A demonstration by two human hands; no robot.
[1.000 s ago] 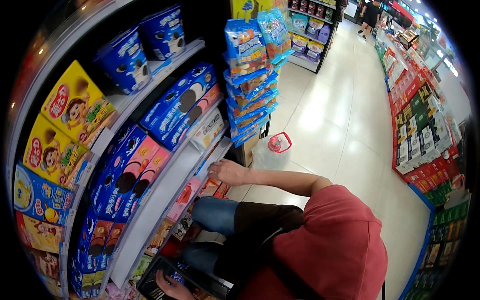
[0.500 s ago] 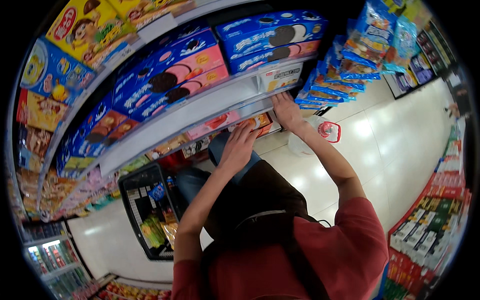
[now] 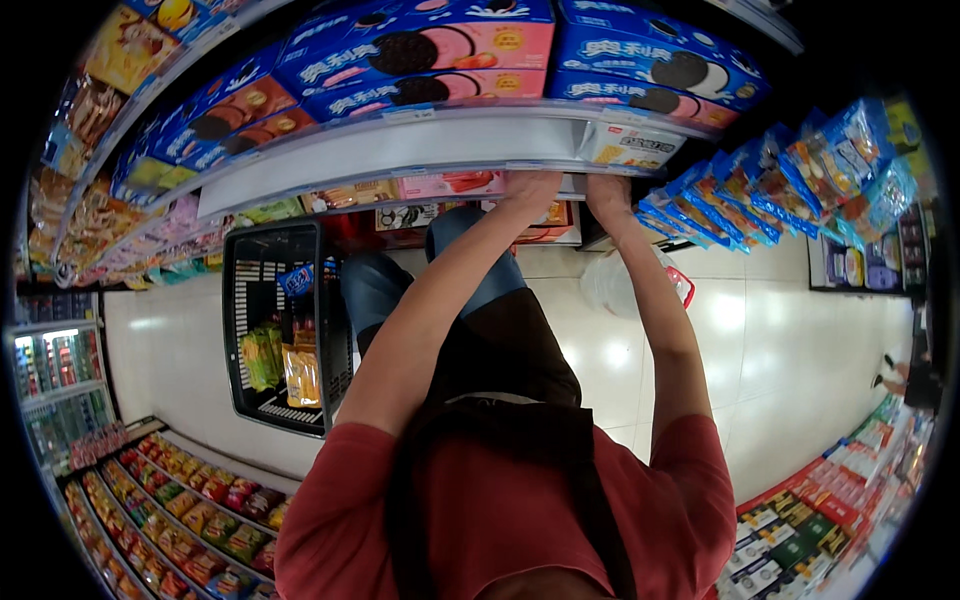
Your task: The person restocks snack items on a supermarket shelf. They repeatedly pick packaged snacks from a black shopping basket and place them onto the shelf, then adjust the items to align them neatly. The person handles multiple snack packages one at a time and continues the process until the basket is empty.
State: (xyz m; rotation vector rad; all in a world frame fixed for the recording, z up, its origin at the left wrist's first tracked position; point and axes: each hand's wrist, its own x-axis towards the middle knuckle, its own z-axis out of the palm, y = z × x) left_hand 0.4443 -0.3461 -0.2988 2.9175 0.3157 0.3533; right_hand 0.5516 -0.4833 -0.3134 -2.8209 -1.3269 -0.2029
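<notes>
Both my arms stretch forward to a low level of the store shelf (image 3: pixel 390 140). My left hand (image 3: pixel 535 186) goes in under the shelf's front edge, beside a pink box (image 3: pixel 455 184); its fingers are hidden. Close to its right, my right hand (image 3: pixel 606 194) reaches under the same edge, below a white biscuit package (image 3: pixel 630 146). Its fingers are out of sight too, so what either hand touches does not show. Blue cookie boxes (image 3: pixel 420 55) with pink fronts are stacked on the level above.
A black shopping basket (image 3: pixel 325 330) with a few snack packs stands left of my legs. Blue snack bags (image 3: pixel 760 180) hang at the right shelf end. A clear plastic container with a red handle (image 3: pixel 620 285) is on the floor by my right forearm. Snack racks (image 3: pixel 190 500) are behind.
My view has turned and shifted toward the shelf. My left hand has moved right and in under the shelf edge, close to the right hand, which now reaches deeper.
</notes>
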